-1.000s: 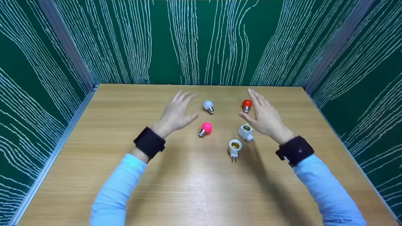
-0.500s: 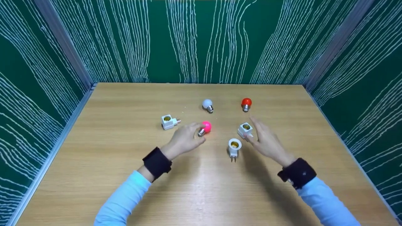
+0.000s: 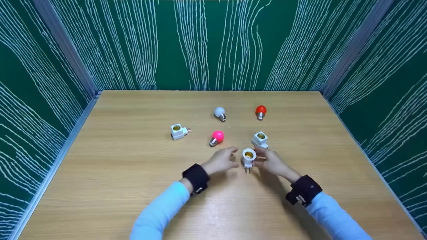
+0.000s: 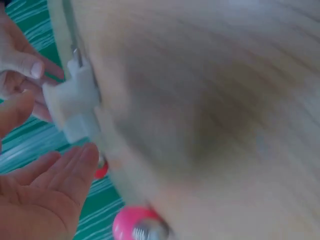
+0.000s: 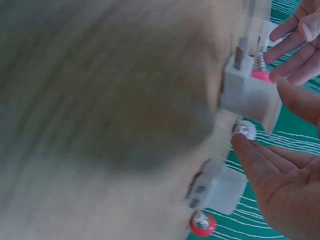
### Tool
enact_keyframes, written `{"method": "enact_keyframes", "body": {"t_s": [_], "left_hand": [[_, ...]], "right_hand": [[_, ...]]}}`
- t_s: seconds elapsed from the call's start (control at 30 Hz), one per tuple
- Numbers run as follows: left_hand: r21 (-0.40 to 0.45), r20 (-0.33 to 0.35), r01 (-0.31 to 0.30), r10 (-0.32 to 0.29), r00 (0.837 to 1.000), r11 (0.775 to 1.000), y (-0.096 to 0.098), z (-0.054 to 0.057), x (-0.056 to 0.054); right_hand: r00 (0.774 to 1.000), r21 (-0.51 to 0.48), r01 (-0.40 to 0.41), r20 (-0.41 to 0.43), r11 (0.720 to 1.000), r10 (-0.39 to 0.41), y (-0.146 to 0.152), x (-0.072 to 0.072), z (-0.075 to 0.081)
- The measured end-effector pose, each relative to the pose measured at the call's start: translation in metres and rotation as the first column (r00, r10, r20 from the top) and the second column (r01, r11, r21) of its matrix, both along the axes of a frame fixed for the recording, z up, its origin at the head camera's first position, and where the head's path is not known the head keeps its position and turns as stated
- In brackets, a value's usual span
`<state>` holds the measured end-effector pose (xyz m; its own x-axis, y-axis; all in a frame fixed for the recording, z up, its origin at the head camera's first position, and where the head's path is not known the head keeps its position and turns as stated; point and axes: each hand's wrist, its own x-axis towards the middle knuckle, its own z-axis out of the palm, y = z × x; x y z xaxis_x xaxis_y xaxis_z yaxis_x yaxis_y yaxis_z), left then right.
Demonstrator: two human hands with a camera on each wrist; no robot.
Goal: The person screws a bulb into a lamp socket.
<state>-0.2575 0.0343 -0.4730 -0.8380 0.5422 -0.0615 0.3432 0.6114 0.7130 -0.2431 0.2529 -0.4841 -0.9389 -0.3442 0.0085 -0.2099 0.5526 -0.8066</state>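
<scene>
Between my two hands stands a white plug-in lamp socket with a round mouth (image 3: 248,161), its prongs toward me. My right hand (image 3: 272,163) is close against its right side, thumb and fingers apart; whether they touch it I cannot tell. In the right wrist view this lamp socket (image 5: 248,95) shows beyond the thumb and fingers. My left hand (image 3: 221,162) hovers just left of it, fingers loosely bent and holding nothing. A square white lamp socket (image 3: 259,139) lies behind my right hand, its prongs hidden. A pink bulb (image 3: 218,136) lies beyond my left hand.
Another square lamp socket (image 3: 178,131) lies at the left, prongs pointing right. Farther back are a white bulb (image 3: 219,112) and a red bulb (image 3: 260,111). Green walls with white lines (image 3: 166,50) enclose the wooden table (image 3: 133,186) at the back and sides.
Both hands have come nearer to me and inward, to either side of the round-mouthed lamp socket. The left-hand square socket, hidden at first, came into view. Bulbs and sockets stay in place.
</scene>
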Motion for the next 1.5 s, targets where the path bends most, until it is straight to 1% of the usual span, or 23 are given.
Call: {"method": "enact_keyframes", "body": {"t_s": [0.07,0.2,0.3,0.43,0.6,0.7,0.83,0.93,1.03,1.1,1.2,1.27,1.33,1.4,1.47,1.5], "left_hand": [[-0.005,0.008,-0.004,0.004,1.000,1.000,0.009,-0.003,-0.003],[-0.005,-0.002,-0.004,0.004,1.000,1.000,0.021,-0.007,-0.007],[-0.002,-0.022,0.005,-0.005,1.000,1.000,0.026,-0.010,-0.009],[0.001,-0.056,0.001,-0.001,0.998,1.000,0.031,-0.013,-0.009],[0.027,-0.049,-0.028,0.029,0.998,0.999,0.033,-0.013,-0.008],[0.049,-0.047,-0.038,0.040,0.998,0.998,0.031,-0.010,-0.008],[0.095,-0.054,-0.020,0.025,0.998,0.995,0.022,-0.003,-0.004],[0.110,-0.058,-0.001,0.007,0.998,0.994,0.013,0.006,0.001],[0.124,-0.037,0.007,-0.003,0.999,0.992,0.004,0.015,0.006],[0.133,-0.018,0.009,-0.006,1.000,0.991,-0.001,0.019,0.009],[0.159,0.005,0.012,-0.013,1.000,0.987,-0.010,0.023,0.014],[0.182,0.022,0.018,-0.023,0.999,0.983,-0.015,0.023,0.018],[0.192,0.029,0.038,-0.044,0.999,0.981,-0.020,0.024,0.021],[0.203,0.042,0.068,-0.079,0.996,0.977,-0.024,0.025,0.023],[0.198,0.052,0.112,-0.124,0.991,0.974,-0.028,0.026,0.025],[0.191,0.052,0.136,-0.149,0.988,0.972,-0.029,0.027,0.025]], "right_hand": [[1.000,-0.016,-0.010,0.002,1.000,0.010,0.001,-0.002,-0.005],[1.000,0.008,-0.004,-0.020,1.000,0.004,0.000,-0.005,-0.011],[0.999,0.027,0.005,-0.041,1.000,-0.004,-0.002,-0.005,-0.014],[0.998,0.024,0.002,-0.065,1.000,0.000,-0.005,-0.005,-0.015],[0.997,0.012,-0.012,-0.075,1.000,0.013,-0.008,-0.004,-0.011],[0.997,0.001,-0.010,-0.075,1.000,0.010,-0.011,-0.003,-0.008],[0.997,-0.030,-0.011,-0.081,1.000,0.009,-0.016,0.002,0.000],[0.996,-0.077,-0.041,-0.080,0.996,0.035,-0.020,0.006,0.006],[0.994,-0.112,-0.091,-0.070,0.989,0.084,-0.024,0.009,0.013],[0.992,-0.132,-0.122,-0.038,0.984,0.118,-0.026,0.010,0.016],[0.985,-0.184,-0.144,0.064,0.972,0.158,-0.024,0.010,0.021],[0.972,-0.232,-0.130,0.163,0.964,0.170,-0.022,0.011,0.023],[0.945,-0.294,-0.101,0.270,0.951,0.183,-0.020,0.011,0.026],[0.905,-0.349,-0.073,0.369,0.934,0.209,-0.020,0.011,0.028],[0.852,-0.397,-0.048,0.463,0.916,0.245,-0.021,0.011,0.029],[0.829,-0.415,-0.049,0.491,0.908,0.269,-0.022,0.011,0.029]]}}
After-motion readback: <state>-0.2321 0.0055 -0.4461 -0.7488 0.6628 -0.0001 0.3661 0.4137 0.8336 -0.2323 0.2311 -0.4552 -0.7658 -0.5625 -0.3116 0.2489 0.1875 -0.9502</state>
